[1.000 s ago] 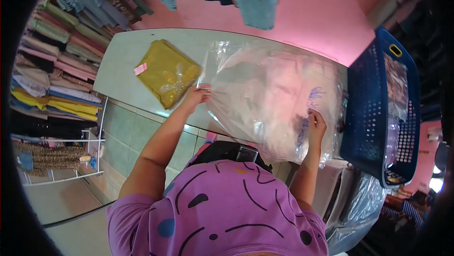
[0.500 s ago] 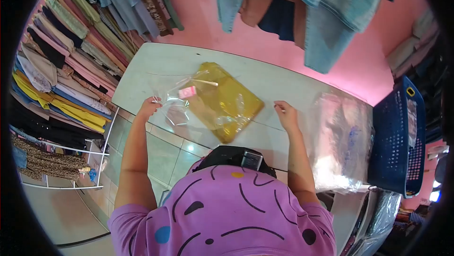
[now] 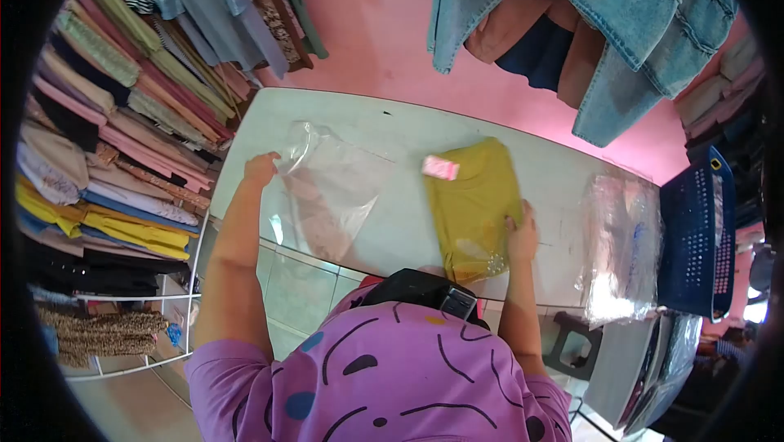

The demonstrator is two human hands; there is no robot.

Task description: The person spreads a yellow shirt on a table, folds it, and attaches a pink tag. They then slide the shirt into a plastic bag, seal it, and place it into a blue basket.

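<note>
A folded mustard-yellow garment [image 3: 474, 205] lies on the white table [image 3: 408, 119], with a pink-and-white tag [image 3: 440, 168] at its upper left corner. My right hand [image 3: 523, 231] rests on the garment's right edge, its thumb over the fabric and its fingers bent around the side. Left of the garment, a clear plastic bag [image 3: 335, 193] is spread on the table. The fingers of my left hand [image 3: 262, 168] are pinched at the bag's upper left edge. Some shiny clear plastic shows over the garment's lower end.
A stack of clear plastic bags [image 3: 622, 246] lies at the table's right end, beside a blue basket [image 3: 696, 234]. Clothes [image 3: 131, 107] hang on the left, denim garments [image 3: 604, 9] above the table. A grey stool [image 3: 572, 344] stands below right.
The yellow garment has moved right and turned more upright, apart from the clear bag. My right hand has come onto its edge. The camera view has shifted slightly.
</note>
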